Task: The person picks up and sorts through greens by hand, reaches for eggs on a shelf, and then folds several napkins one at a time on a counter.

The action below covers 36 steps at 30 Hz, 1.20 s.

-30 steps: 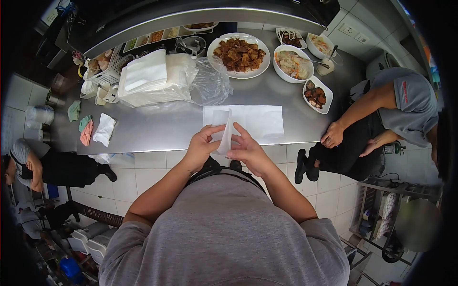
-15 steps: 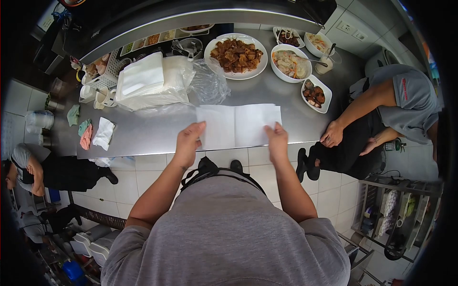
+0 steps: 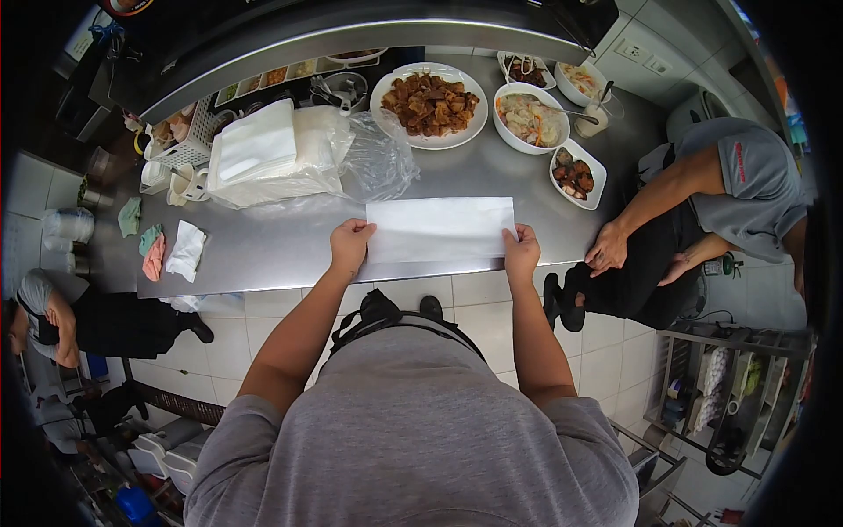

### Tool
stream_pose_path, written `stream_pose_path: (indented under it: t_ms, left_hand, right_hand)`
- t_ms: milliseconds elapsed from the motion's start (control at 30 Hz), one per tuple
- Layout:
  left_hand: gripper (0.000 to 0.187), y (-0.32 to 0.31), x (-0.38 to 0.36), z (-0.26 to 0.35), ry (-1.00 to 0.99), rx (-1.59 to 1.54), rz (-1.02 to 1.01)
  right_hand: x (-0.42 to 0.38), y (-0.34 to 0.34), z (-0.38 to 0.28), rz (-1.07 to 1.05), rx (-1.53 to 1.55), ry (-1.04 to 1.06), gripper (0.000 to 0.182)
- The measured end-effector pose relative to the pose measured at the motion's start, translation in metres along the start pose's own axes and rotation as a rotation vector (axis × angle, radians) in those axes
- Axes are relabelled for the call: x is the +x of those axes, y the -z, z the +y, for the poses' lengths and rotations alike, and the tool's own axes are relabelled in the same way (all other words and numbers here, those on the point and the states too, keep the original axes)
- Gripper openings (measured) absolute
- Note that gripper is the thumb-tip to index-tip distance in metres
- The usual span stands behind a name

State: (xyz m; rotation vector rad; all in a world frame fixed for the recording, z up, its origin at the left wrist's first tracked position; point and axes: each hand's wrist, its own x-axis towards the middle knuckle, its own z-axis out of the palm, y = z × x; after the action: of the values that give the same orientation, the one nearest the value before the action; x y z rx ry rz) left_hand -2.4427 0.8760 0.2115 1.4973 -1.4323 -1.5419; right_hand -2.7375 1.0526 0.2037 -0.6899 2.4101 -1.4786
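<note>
A white paper sheet (image 3: pixel 441 230) spans the gap between my hands at the front of the steel counter, as a wide, flat strip. My left hand (image 3: pixel 351 246) pinches its left edge, thumb on top. At the right edge, my right hand (image 3: pixel 522 251) grips it the same way, thumb over the paper. Behind and to the left lies a thick stack of white paper (image 3: pixel 255 140), partly in clear plastic wrapping (image 3: pixel 379 160).
Along the back of the counter (image 3: pixel 290 250) stand a plate of browned meat (image 3: pixel 429 104), a bowl of vegetables (image 3: pixel 530 120) and a smaller meat dish (image 3: pixel 575 176). Crumpled cloths (image 3: pixel 153 251) lie at left. A seated person (image 3: pixel 694 206) is close on the right; another person (image 3: pixel 66 321) is at left.
The sheet, which had a vertical crease down its middle and uneven top edges, now shows one smooth face. Both hands have shifted slightly up its side edges.
</note>
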Motion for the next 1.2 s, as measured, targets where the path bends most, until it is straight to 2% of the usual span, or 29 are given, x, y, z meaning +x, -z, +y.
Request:
stream_pose_path:
  t_ms: [133,267,367,433,467,533,567,633,667,733,800,867,900,967,1000,1033,1100,1133,1167,1200]
  left_hand:
    - [0.021,-0.003,0.002,-0.003,-0.174,0.175,0.077]
    - [0.019,-0.004,-0.004,0.008,-0.225,0.259,0.098]
    - [0.019,-0.006,-0.008,0.015,-0.269,0.381,0.104]
    - [0.02,-0.006,-0.01,0.017,-0.362,0.618,0.104]
    - [0.02,-0.007,-0.012,0.017,-0.362,0.616,0.11]
    - [0.021,-0.009,-0.015,0.018,-0.367,0.572,0.196]
    - [0.021,-0.007,-0.023,0.028,-0.366,0.574,0.221]
    - [0.025,0.0,-0.036,0.055,-0.567,0.506,0.229]
    - [0.022,0.009,-0.036,0.073,-0.693,0.489,0.221]
    - [0.022,0.033,-0.02,0.117,-0.976,0.611,0.417]
    - [0.025,0.063,0.009,0.168,-1.011,0.629,0.63]
    - [0.037,0.085,0.035,0.202,-0.691,0.755,0.725]
    - [0.037,0.091,0.049,0.207,-0.69,0.756,0.748]
    - [0.051,0.094,0.072,0.207,-0.264,1.057,0.649]
    - [0.057,0.096,0.076,0.207,-0.204,1.121,0.595]
    - [0.057,0.099,0.078,0.208,-0.204,1.118,0.614]
    - [0.05,0.104,0.08,0.208,-0.181,1.062,0.513]
    - [0.043,0.111,0.085,0.199,-0.296,1.051,0.56]
    - [0.043,0.122,0.088,0.195,-0.299,1.055,0.561]
    - [0.039,0.136,0.091,0.192,-0.303,0.877,0.464]
  right_hand:
    - [-0.003,0.001,-0.008,0.009,-0.05,-0.005,0.024]
    - [-0.006,0.0,-0.014,0.018,-0.107,0.011,0.026]
    - [-0.009,-0.002,-0.018,0.071,-0.181,0.141,0.028]
    - [-0.012,0.001,-0.029,-0.015,-0.183,0.012,0.036]
    - [-0.015,0.003,-0.037,-0.018,-0.182,0.017,0.036]
    - [-0.024,0.002,-0.055,0.125,-0.555,0.376,0.047]
    - [-0.028,-0.002,-0.063,0.114,-0.538,0.392,0.047]
    - [-0.038,-0.011,-0.076,-0.085,-0.516,0.614,0.056]
    - [-0.042,-0.017,-0.081,-0.201,-0.469,0.622,0.054]
    - [-0.047,-0.036,-0.066,-0.263,-0.505,0.672,0.052]
    - [-0.051,-0.039,-0.059,-0.353,-0.555,0.689,0.05]
    - [-0.05,-0.04,-0.058,-0.347,-0.552,0.702,0.05]
    - [-0.052,-0.041,-0.057,-0.34,-0.554,0.698,0.05]
    - [-0.053,-0.041,-0.058,-0.339,-0.547,0.722,0.05]
    - [-0.053,-0.041,-0.059,-0.341,-0.556,0.708,0.05]
    - [-0.053,-0.04,-0.06,-0.344,-0.567,0.688,0.05]
    - [-0.053,-0.041,-0.06,-0.348,-0.566,0.694,0.049]
    - [-0.053,-0.04,-0.061,-0.35,-0.575,0.692,0.049]
    - [-0.054,-0.039,-0.061,-0.352,-0.585,0.687,0.049]
    - [-0.054,-0.039,-0.061,-0.349,-0.58,0.685,0.049]
